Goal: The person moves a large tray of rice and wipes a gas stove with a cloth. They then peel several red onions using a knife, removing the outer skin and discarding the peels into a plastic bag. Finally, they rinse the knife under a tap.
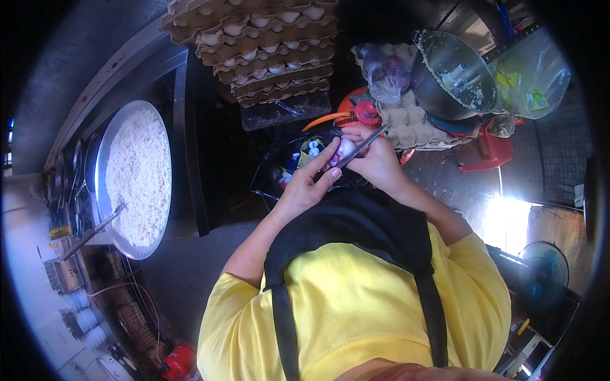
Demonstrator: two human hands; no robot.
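My left hand [310, 185] is closed around a purple and white shallot or small red onion [345, 146]. Its thumb lies close to the lower end of a knife [364, 146]. My right hand [379, 162] grips this knife, which slants across the front of the onion, and its fingertips reach round the onion's far side. Which part of the knife is handle is hard to tell. Below the hands gapes a black plastic bag [267, 164] with crumpled wrappers [305, 157] and other waste inside.
To the left is a wide metal bowl of white rice-like food [138, 176], a utensil [90, 235] in it. Ahead rise stacked egg trays [276, 52]. At right, a metal pot [452, 76] and a plastic bag of onions [388, 71] rest on egg cartons [405, 121]; a fan [543, 269] stands behind.
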